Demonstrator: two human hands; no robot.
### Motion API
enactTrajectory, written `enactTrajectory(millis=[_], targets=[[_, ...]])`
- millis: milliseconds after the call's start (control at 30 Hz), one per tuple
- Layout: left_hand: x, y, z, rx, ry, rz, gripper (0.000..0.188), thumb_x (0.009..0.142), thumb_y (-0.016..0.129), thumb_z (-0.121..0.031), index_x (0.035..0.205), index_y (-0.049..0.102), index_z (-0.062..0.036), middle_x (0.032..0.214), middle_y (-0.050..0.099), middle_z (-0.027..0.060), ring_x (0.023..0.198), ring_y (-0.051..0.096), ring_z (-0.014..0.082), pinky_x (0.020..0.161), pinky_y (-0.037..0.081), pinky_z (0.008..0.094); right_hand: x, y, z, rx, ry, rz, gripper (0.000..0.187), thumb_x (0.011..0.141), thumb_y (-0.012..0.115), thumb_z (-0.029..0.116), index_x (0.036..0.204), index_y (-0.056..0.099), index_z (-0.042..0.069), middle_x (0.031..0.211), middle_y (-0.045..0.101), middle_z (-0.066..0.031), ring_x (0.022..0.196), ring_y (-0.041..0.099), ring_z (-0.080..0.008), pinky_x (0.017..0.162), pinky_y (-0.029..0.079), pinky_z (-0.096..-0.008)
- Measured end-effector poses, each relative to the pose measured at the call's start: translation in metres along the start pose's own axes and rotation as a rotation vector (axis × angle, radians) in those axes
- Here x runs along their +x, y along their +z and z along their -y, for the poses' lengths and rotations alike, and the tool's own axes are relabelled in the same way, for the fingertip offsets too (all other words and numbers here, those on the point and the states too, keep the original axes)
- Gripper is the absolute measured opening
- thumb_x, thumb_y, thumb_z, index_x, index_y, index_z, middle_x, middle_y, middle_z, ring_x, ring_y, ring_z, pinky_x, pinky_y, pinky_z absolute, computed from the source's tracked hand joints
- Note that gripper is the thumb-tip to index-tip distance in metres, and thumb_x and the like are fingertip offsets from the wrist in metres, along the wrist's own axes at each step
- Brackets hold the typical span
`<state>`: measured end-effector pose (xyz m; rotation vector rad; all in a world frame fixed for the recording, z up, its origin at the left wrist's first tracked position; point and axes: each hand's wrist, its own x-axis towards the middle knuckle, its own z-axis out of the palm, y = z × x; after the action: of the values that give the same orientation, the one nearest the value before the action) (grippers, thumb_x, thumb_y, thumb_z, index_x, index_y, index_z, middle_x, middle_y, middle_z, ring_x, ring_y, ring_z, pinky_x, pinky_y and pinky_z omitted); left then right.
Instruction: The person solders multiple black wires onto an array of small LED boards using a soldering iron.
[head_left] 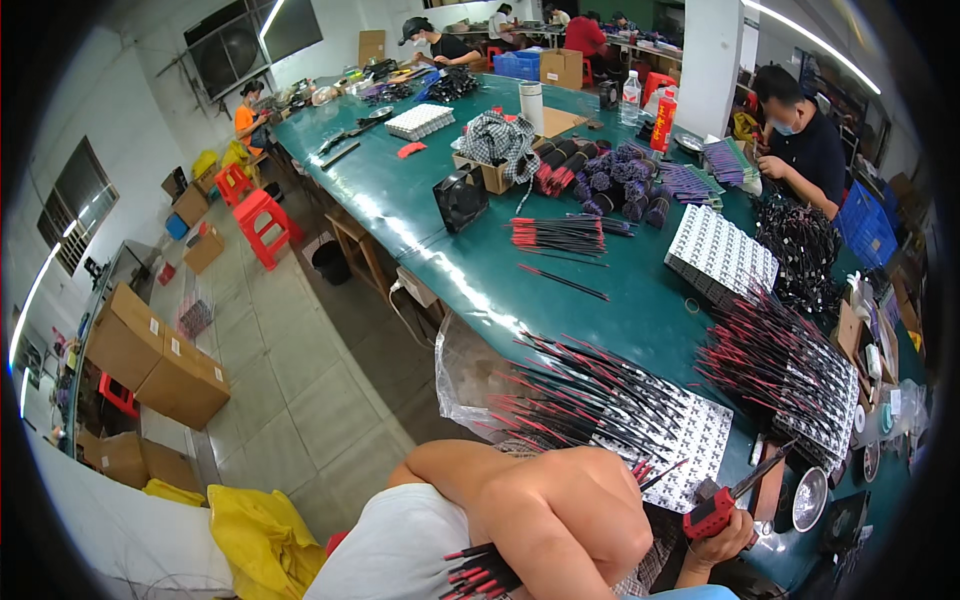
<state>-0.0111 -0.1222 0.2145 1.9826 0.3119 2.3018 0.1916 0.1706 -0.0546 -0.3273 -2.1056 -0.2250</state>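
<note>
At the lower right my right hand (pixel 722 545) is closed round the red handle of a soldering iron (pixel 710 513), its dark pointed shaft tilted up to the right. Beside it lies a white tray (pixel 690 440) with rows of small dark parts. Many black wires with red ends (pixel 575 395) spread across that tray. Bare bent limbs cover the tray's near edge, and my left hand does not show. Below them, a bundle of red and black wires (pixel 482 575) rests near the grey-white cloth.
A second wire-covered tray (pixel 825 400) stands at the right, by a shiny metal bowl (pixel 809 499). Beyond lie another white tray (pixel 720 250), red wires (pixel 560 236), purple bundles (pixel 620 178) and a small black fan (pixel 461 198). A co-worker (pixel 800 140) sits at the far right.
</note>
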Motion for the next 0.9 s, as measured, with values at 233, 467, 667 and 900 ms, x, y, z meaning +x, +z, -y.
enactTrajectory(millis=[233, 467, 667, 900], targets=[[-0.005, -0.018, -0.006, -0.062, 0.012, 0.233, 0.019, 0.100, 0.063, -0.020, 0.094, 0.065, -0.0021, 0.073, 0.055, 0.0084, 0.051, 0.048, 0.0187, 0.044, 0.037, 0.0336, 0.003, -0.003, 0.003, -0.027, 0.001, -0.001, 0.037, 0.085, 0.074, 0.025, 0.107, 0.058, -0.001, 0.096, 0.063, -0.0185, 0.088, 0.062, -0.0380, 0.080, 0.049, -0.0485], [-0.017, -0.005, 0.009, 0.085, 0.074, 0.147, 0.023, 0.101, 0.052, -0.018, 0.111, 0.063, -0.0005, 0.073, 0.057, 0.0148, 0.047, 0.051, 0.0276, 0.039, 0.037, 0.0371, 0.010, -0.003, 0.008, 0.009, 0.020, 0.011, 0.033, 0.083, 0.075, 0.018, 0.106, 0.058, 0.001, 0.095, 0.062, -0.0182, 0.085, 0.061, -0.0375, 0.079, 0.048, -0.0472], [-0.018, 0.004, 0.016, 0.004, 0.047, 0.016, 0.025, 0.102, 0.051, -0.026, 0.105, 0.061, -0.0039, 0.073, 0.055, 0.0142, 0.046, 0.052, 0.0248, 0.037, 0.038, 0.0362, 0.008, -0.002, 0.006, -0.002, 0.020, 0.004, 0.033, 0.083, 0.075, 0.018, 0.106, 0.058, 0.001, 0.095, 0.062, -0.0184, 0.084, 0.061, -0.0378, 0.077, 0.048, -0.0467], [-0.019, 0.001, 0.017, 0.009, 0.035, 0.104, 0.023, 0.103, 0.049, -0.024, 0.096, 0.061, -0.0059, 0.070, 0.049, 0.0096, 0.044, 0.046, 0.0227, 0.038, 0.036, 0.0353, 0.007, -0.003, 0.006, -0.003, 0.033, 0.001, 0.034, 0.084, 0.074, 0.021, 0.106, 0.058, 0.000, 0.096, 0.063, -0.0183, 0.085, 0.061, -0.0380, 0.077, 0.048, -0.0466]])
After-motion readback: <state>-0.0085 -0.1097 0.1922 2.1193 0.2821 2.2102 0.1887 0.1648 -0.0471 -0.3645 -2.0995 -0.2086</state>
